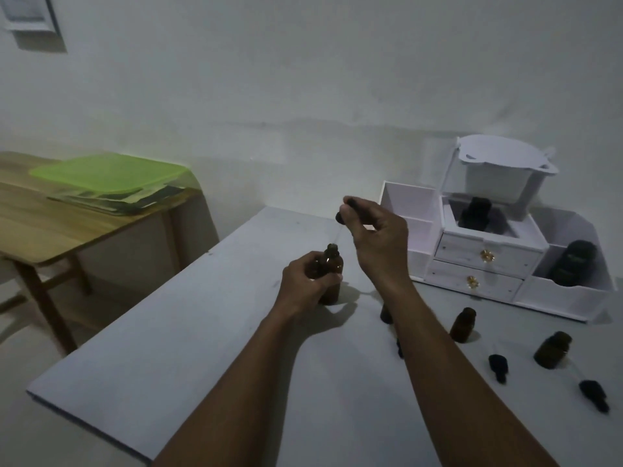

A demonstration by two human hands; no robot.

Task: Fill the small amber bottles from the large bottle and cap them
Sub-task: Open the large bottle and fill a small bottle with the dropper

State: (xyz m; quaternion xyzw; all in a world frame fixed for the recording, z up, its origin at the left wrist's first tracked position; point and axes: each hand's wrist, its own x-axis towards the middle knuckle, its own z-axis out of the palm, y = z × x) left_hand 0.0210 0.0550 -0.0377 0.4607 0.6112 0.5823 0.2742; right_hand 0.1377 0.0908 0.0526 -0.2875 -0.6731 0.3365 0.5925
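Observation:
My left hand (303,284) grips the large amber bottle (332,278), which stands upright and uncapped on the white table (188,348). Above it my right hand (377,237) pinches a black dropper cap (347,205); its thin glass tube slants down toward the bottle's mouth. Two small amber bottles (463,324) (553,349) stand open to the right, and a third (386,313) is partly hidden behind my right forearm. Two black dropper caps (498,363) (594,394) lie on the table near them.
A white drawer organizer (485,261) stands at the back right with dark bottles (475,214) (573,264) in its compartments. To the left is a wooden side table (50,227) bearing a green lid (111,173) over a stack of papers.

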